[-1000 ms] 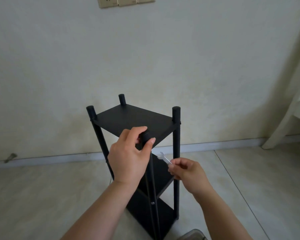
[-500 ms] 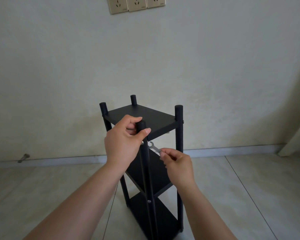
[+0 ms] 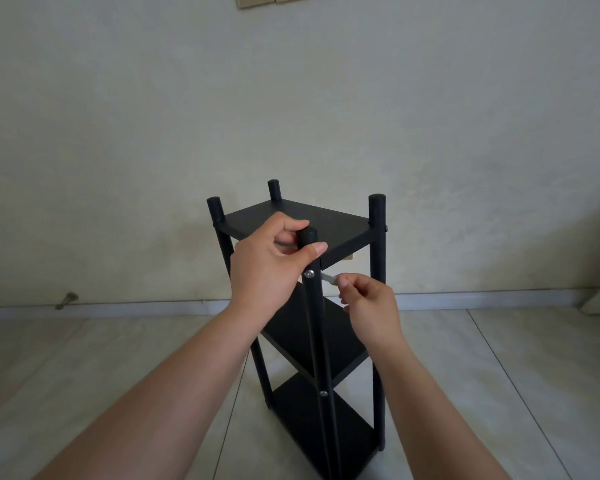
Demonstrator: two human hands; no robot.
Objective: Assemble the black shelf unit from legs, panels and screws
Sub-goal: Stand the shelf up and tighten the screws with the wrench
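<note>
The black shelf unit (image 3: pixel 329 225) stands upright on the floor, with three panels between four round legs. My left hand (image 3: pixel 269 266) wraps the top of the nearest leg (image 3: pixel 314 317), thumb across its front. A silver screw (image 3: pixel 309 273) shows on that leg just under the top panel. My right hand (image 3: pixel 368 303) pinches a small silver wrench (image 3: pixel 328 278) whose head points at that screw from the right. A second screw (image 3: pixel 323 393) sits lower on the same leg.
A pale wall rises right behind the shelf, with a socket plate (image 3: pixel 274 0) at the top. A small metal door stop (image 3: pixel 66 300) sticks out of the skirting at left. Tiled floor (image 3: pixel 499 375) spreads on both sides.
My right hand has brought the wrench down and in toward the screw under the top panel. My left hand keeps its hold on the leg top. The view has shifted slightly.
</note>
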